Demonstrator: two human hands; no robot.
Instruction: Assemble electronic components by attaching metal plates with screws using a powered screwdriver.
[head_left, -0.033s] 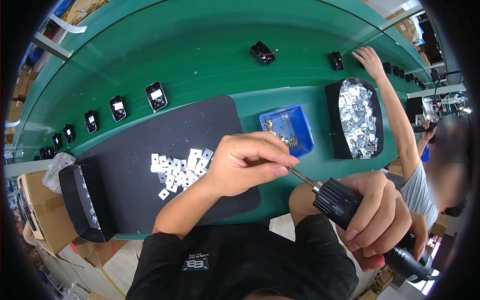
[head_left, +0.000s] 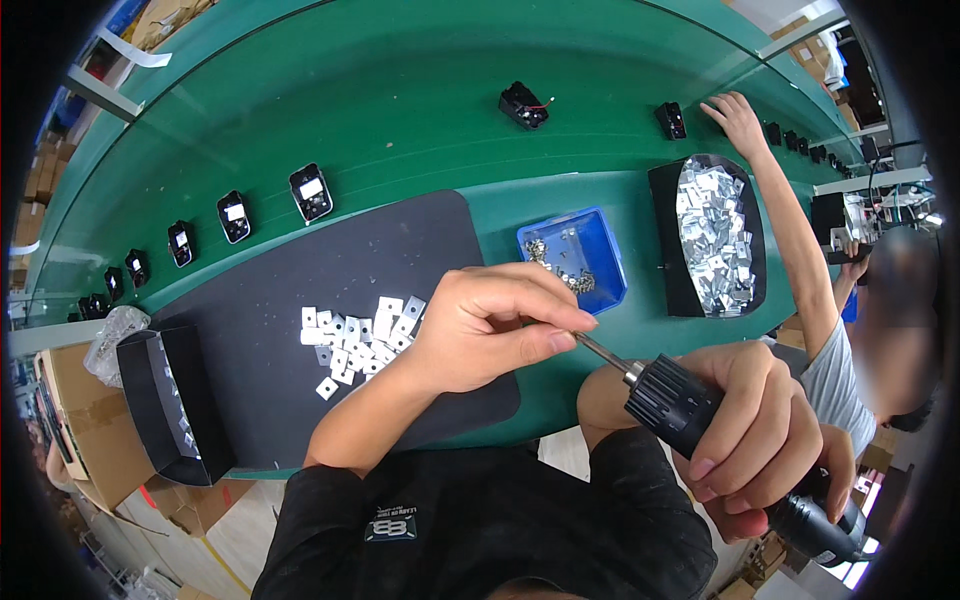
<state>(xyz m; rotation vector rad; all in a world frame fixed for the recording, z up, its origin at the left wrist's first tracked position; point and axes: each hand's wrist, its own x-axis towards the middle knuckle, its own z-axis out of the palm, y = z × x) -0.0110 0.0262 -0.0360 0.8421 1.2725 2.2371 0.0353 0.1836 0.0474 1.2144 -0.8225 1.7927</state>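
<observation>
My right hand [head_left: 765, 430] is wrapped round a black electric screwdriver [head_left: 675, 402], which points up and to the left. The thumb and index finger of my left hand [head_left: 500, 330] are pinched together at the tip of its metal bit [head_left: 603, 352]. Whatever small piece may lie between those fingertips is hidden. Just beyond my hands stands a blue bin [head_left: 612, 262] with small metal screws [head_left: 575, 280] in it. Loose silvery square plates [head_left: 355, 345] lie on a dark grey mat [head_left: 250, 350] left of my left hand.
A black box [head_left: 665, 240] heaped with metal plates [head_left: 718, 235] stands at right. Another black box [head_left: 195, 400] is at left. Black device housings [head_left: 311, 192] line the green belt [head_left: 420, 100]. A co-worker's hand [head_left: 735, 122] reaches near a black housing [head_left: 670, 121].
</observation>
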